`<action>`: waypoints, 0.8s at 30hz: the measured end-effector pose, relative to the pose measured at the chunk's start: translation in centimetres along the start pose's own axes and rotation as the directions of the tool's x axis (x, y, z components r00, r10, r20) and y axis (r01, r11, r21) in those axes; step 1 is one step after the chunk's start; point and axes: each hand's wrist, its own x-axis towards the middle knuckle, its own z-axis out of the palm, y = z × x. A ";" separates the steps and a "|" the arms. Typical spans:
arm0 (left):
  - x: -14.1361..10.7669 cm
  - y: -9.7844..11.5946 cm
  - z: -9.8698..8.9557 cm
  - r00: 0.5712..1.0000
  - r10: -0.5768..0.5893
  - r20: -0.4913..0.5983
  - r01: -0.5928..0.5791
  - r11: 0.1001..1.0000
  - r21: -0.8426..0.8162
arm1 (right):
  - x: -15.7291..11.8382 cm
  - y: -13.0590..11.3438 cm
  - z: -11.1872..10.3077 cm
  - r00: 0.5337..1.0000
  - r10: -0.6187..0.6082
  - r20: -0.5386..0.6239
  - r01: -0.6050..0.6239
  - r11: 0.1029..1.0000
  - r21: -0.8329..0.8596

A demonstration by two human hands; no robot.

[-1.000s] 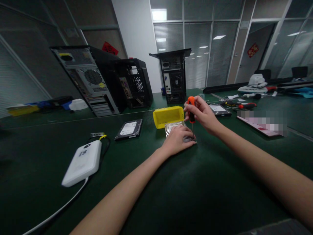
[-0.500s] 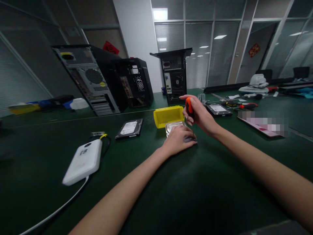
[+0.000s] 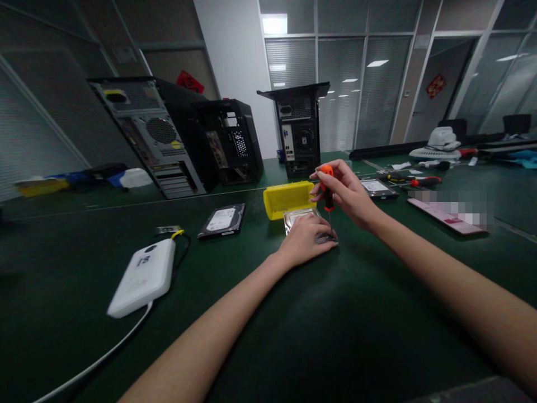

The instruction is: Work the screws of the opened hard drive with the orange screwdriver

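Note:
My left hand (image 3: 308, 238) is wrapped over a silver hard drive (image 3: 291, 219), pressing it to the green table; most of the drive is hidden under the fingers. In my right hand (image 3: 346, 190) is a screwdriver (image 3: 328, 190) with an orange and black handle, pinched between thumb and fingers. It stands nearly upright, its thin shaft pointing down at the drive's right side by my left fingertips. Whether the tip sits in a screw cannot be seen. Right behind the drive is a yellow plastic box (image 3: 289, 201).
A second hard drive (image 3: 222, 220) lies left, a third (image 3: 375, 188) right. A white adapter-like box (image 3: 145, 277) with a cable is at near left. Computer cases (image 3: 184, 140) stand behind. Pliers (image 3: 424, 182) and a pink flat object (image 3: 447, 216) lie at right.
My right hand has shifted its grip on the screwdriver, fingers now higher and more spread, so more of the handle shows. My left hand and the drive have stayed in place.

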 end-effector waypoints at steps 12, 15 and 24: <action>0.0 0.0 0.0 1.000 0.000 0.001 0.000 1.000 0.006 | 0.0 0.5 -0.4 0.998 0.003 0.057 -0.002 1.000 -0.015; 0.0 0.0 0.0 1.000 0.009 0.001 -0.009 1.000 0.011 | -0.2 0.2 0.0 0.996 0.007 0.084 -0.009 1.000 0.019; 0.0 0.1 0.0 1.000 0.002 -0.003 -0.002 1.000 0.002 | -0.2 0.1 0.2 0.998 -0.038 0.044 0.039 0.999 -0.023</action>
